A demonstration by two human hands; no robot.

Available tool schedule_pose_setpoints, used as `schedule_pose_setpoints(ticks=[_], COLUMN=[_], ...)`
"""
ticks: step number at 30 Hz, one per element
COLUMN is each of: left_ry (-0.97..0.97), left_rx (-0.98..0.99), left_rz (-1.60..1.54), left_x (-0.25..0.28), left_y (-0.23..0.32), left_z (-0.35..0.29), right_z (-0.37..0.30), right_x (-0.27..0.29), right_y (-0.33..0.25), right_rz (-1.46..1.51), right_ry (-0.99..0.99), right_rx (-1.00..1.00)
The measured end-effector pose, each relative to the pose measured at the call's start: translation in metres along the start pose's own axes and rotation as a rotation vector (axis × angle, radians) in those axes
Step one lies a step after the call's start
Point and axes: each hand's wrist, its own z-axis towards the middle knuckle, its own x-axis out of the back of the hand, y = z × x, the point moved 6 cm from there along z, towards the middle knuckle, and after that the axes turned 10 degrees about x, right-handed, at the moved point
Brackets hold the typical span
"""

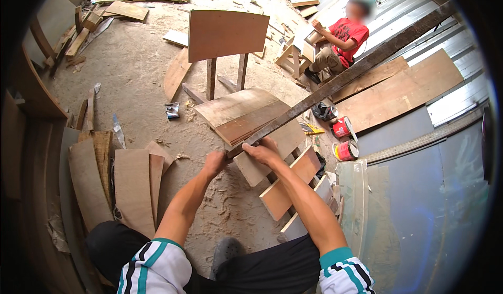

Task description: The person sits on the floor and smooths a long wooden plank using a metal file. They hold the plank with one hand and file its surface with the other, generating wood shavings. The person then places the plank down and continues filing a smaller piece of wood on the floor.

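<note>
Our left hand (216,163) and right hand (266,152) clasp the bar's (340,80) end; its overhanging length could hit the seat's (236,107) edge.

Dark brown beam (340,83); white sleeves (170,269) striped teal, black; red shirt (350,32); black trousers (267,268).

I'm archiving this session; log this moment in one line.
left hand: holds long bar, near end | right hand: holds bar, farther along | ahead: raised wooden panel

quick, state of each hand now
Left hand: closed on the near end of the long dark bar.
Right hand: closed on the same bar, farther along.
</note>
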Motion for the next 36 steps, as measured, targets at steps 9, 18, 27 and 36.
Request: schedule_pose_setpoints(ticks=[9,18,27,36], left_ry=[-0.031,-0.130,0.054,0.054], left_rx=[0.021,0.165,0.147,0.138], left_rz=[0.046,0.065,-0.121,0.052], left_x=[0.003,-0.001,0.008,0.011], left_y=[0.004,0.000,-0.005,-0.006], left_z=[-0.003,-0.003,-0.023,-0.016], right_z=[-0.002,0.005,0.002,0.010], right_x=[0.007,-0.003,0.000,-0.008], right_y=[-0.012,0.009,-0.002,0.005], right_rz=[-0.078,-0.033,-0.010,-0.022], right_ry=[-0.055,-0.094,-0.130,-0.183], right_rx=[-0.052,-0.053,-0.085,-0.061])
